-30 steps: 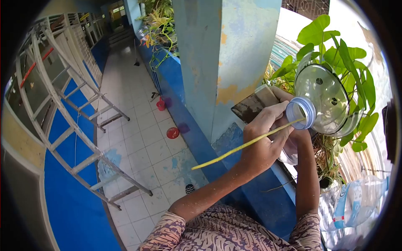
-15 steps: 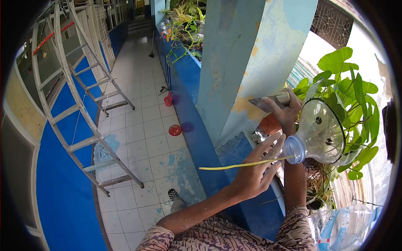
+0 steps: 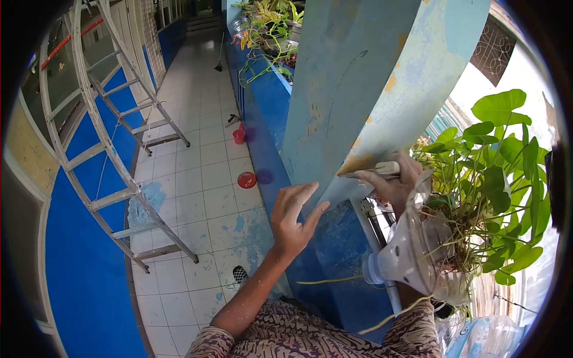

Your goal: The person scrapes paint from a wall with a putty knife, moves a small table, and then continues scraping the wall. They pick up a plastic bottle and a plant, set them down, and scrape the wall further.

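Observation:
My right hand (image 3: 397, 182) is closed round a scraper (image 3: 388, 168), its thin dark blade pointing left at the foot of the light-blue pillar (image 3: 382, 113). Patches of bare yellowish plaster show on that pillar near the blade. My left hand (image 3: 292, 218) is held up beside the pillar, fingers bent and apart, with nothing in it. A cut clear plastic bottle (image 3: 406, 256) with a leafy green plant (image 3: 501, 161) hangs in front of my right wrist and forearm, hiding part of them. Two long yellowish stems trail from it to the left.
An aluminium stepladder (image 3: 128, 185) stands on the tiled floor (image 3: 194, 227) at left, near paint flakes. A low blue wall (image 3: 262, 119) runs along the corridor, with potted plants (image 3: 271, 42) on top. A red dipper (image 3: 239, 136) and a red lid (image 3: 246, 179) lie beside it.
My left hand has let go of the bottle planter's side and moved left. The planter has tilted and shifted lower. My right hand with the scraper is lower on the pillar.

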The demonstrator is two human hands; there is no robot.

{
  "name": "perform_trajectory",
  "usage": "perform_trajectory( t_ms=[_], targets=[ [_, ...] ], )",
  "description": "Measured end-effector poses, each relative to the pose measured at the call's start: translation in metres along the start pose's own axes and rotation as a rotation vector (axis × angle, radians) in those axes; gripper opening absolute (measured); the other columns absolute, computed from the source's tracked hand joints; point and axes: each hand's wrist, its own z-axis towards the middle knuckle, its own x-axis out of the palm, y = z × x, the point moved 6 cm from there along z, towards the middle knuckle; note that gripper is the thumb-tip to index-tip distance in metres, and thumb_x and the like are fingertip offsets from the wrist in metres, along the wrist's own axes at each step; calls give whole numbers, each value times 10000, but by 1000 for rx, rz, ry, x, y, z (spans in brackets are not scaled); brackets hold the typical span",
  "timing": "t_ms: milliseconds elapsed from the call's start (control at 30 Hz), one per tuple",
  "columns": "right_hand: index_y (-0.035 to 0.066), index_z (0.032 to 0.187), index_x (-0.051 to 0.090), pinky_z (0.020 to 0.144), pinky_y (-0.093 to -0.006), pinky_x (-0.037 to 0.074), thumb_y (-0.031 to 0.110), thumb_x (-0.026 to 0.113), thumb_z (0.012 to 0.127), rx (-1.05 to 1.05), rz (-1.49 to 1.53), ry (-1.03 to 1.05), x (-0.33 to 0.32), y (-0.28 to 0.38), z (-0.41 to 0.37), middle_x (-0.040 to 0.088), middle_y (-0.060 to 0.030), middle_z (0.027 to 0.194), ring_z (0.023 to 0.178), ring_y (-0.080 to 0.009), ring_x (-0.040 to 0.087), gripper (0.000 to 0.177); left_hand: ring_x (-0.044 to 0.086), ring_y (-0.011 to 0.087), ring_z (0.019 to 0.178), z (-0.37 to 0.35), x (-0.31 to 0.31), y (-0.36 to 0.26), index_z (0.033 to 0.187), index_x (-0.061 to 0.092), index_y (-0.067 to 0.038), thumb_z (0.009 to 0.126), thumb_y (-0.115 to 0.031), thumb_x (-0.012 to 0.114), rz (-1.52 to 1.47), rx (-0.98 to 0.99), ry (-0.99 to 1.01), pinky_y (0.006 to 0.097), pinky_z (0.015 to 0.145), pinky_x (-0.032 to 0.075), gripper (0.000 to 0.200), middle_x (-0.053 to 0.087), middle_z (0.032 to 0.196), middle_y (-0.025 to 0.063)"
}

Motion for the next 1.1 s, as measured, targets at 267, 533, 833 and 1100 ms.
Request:
perform_trajectory(
  t_ms=[267,533,833,1100],
  targets=[
    [82,723,598,475,-330,463,352,1019,615,-190,14,-131,3,4,0,600,-49,637,530,-167,606,512,697,222,1007,16,15,9,1252,699,6,849,-91,869,-54,23,22,317,768,648,448,686,1184,165],
    [59,772,612,488,-318,498,336,1015,616,-407,-131,-108,-6,28,11,652,-70,719,608,-176,675,514,700,232,1031,9,13,22,1266,696,7,899,-159,839,-95,-60,60,339,787,651,428,691,1164,178],
    [37,868,639,571,-338,561,280,975,703,-235,-108,-28,-1,30,11,677,-61,774,658,-195,711,446,713,243,935,20,11,24,1196,729,18,1022,-237,695,-145,-96,6,338,736,609,310,734,1121,175],
    [39,856,629,573,-313,571,326,974,710,117,53,-71,-6,16,14,706,-88,759,667,-196,738,472,715,252,942,18,11,32,1193,736,12,1049,-225,652,-166,-166,20,355,782,590,290,746,1105,176]
  ],
)
